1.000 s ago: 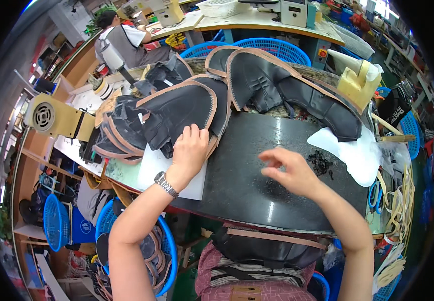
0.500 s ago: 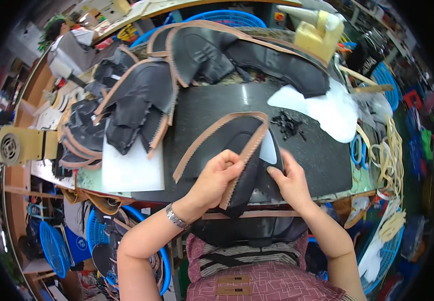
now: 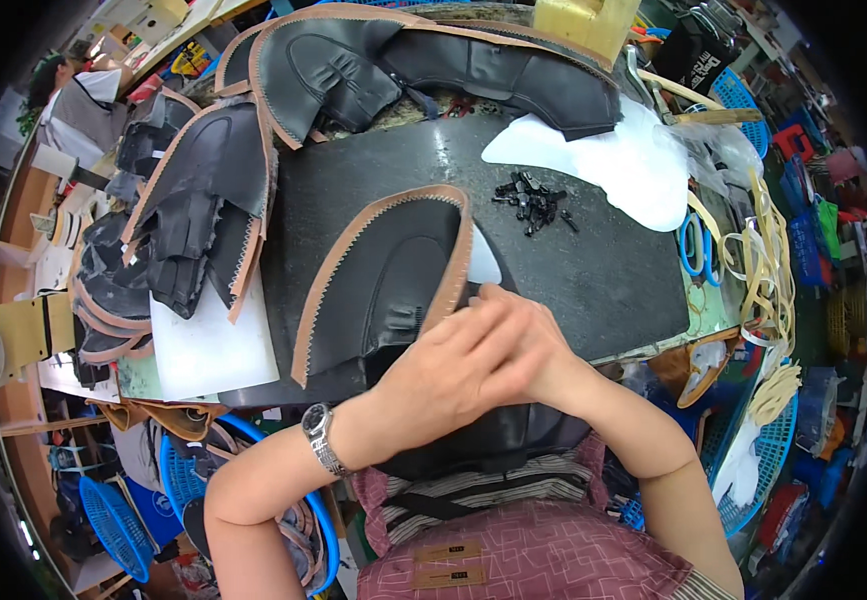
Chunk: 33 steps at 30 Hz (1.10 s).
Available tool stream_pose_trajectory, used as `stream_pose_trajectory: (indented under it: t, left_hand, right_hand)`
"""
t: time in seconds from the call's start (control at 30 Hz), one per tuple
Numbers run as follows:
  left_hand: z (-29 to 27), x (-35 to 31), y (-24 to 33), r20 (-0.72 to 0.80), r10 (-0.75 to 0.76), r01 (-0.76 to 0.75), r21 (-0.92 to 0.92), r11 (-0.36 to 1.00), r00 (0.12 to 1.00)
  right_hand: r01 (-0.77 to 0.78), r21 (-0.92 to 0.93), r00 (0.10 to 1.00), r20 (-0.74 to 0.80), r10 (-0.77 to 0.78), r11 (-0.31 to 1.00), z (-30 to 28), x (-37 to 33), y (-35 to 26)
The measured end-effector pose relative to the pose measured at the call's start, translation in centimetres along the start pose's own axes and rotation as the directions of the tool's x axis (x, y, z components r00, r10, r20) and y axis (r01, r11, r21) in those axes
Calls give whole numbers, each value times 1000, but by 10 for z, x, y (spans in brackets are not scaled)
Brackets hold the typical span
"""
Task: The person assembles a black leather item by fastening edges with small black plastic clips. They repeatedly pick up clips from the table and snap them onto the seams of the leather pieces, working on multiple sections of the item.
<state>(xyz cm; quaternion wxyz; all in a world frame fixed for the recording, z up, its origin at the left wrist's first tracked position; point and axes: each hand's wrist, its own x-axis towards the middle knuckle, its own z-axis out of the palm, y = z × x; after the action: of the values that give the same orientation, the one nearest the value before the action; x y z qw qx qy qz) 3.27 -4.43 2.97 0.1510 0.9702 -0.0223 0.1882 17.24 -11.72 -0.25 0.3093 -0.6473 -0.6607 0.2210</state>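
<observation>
Both hands bunched over black shoe piece, fingertips out of sight

Left hand laid partly across right hand, both at the near right side of the shoe piece. Fingers look curled in close together; tips hidden, so can't tell what either hand pinches. Shoe piece spreads out beyond and left of the fingers, over the black mat; its tan zigzag trim runs down behind the left hand. White patch just past the fingers. Fringed tab just left of them.

Risks, my judgement: fingers crossed and blind, so a thumb could crease the trim or bend the tab if pressed hard. Loose hold would let the big far end drag and twist. Small black bits sit near, beyond the fingers to the right; swinging the shoe piece that way could scatter them. Scissors well apart, farther right; low snag risk.
</observation>
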Motion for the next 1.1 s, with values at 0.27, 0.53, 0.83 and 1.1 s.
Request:
stream_pose_trajectory:
  t: [0.27,0.53,0.83,1.1]
  left_hand:
    - [16,-19,-19,56,-511,498,-337,799,858]
    - [14,-22,-23,27,-529,488,-428,761,848]
    - [18,-28,-27,13,-548,491,-464,738,836]
    - [19,-25,-24,-8,-593,505,-516,692,805]
  right_hand:
    - [172,178,963,-237,-127,969,-13,-12,24]
    - [-223,-148,926,-342,162,964,-69,28,101]
    - [228,-211,966,167,-195,950,-40,3,17]
    - [-169,446,983,14,181,879,-24,-2,18]
